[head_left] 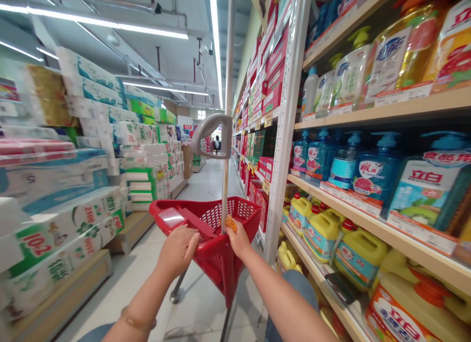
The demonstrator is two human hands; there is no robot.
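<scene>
A red plastic basket (206, 251) with perforated sides stands in front of me in the aisle, on metal legs. My left hand (180, 249) rests on its near left edge, fingers curled over the rim. At the near right edge, my right hand (237, 238) is closed around a small orange cloth (231, 223), beside the foot of an upright metal pole (225, 190). A grey loop handle (211, 136) is fixed higher on the pole. A flat panel (172, 217) sits on the basket's left corner.
To the right, close by, shelves (368, 111) hold blue pump bottles (377, 170) and yellow jugs (320, 231). Stacked paper packs (66, 234) line the left side on low platforms (69, 293). The tiled aisle (211, 180) runs ahead between them, with a distant person (217, 142).
</scene>
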